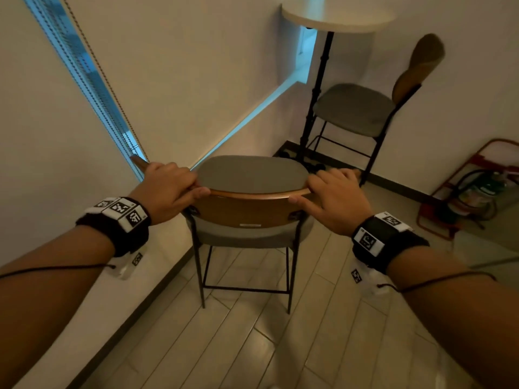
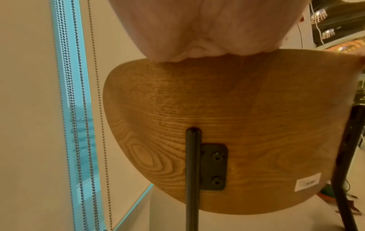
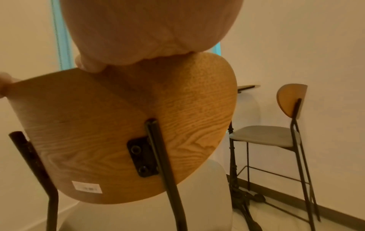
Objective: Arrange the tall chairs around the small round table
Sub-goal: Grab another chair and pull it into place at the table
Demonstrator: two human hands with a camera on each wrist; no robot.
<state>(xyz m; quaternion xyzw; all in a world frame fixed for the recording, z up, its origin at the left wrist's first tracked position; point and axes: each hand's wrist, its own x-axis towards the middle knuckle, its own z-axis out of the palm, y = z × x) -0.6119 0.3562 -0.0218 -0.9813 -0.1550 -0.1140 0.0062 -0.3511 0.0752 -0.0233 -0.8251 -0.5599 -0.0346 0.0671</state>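
Note:
A tall chair (image 1: pixel 250 175) with a grey seat, black metal legs and a curved wooden backrest (image 1: pixel 247 211) stands right in front of me. My left hand (image 1: pixel 171 186) grips the backrest's left top edge, and my right hand (image 1: pixel 334 197) grips its right top edge. The wrist views show the backrest (image 2: pixel 227 121) (image 3: pixel 122 125) from behind, with each palm over its rim. The small round table (image 1: pixel 337 16) on a black post stands in the far corner. A second tall chair (image 1: pixel 356 108) (image 3: pixel 276 136) stands beside it against the right wall.
A wall with a narrow window and bead chains (image 1: pixel 92 74) runs close on the left. A red-framed stand with a green cylinder (image 1: pixel 471 192) sits by the right wall. Pale plank floor (image 1: pixel 252 346) lies between me and the chair.

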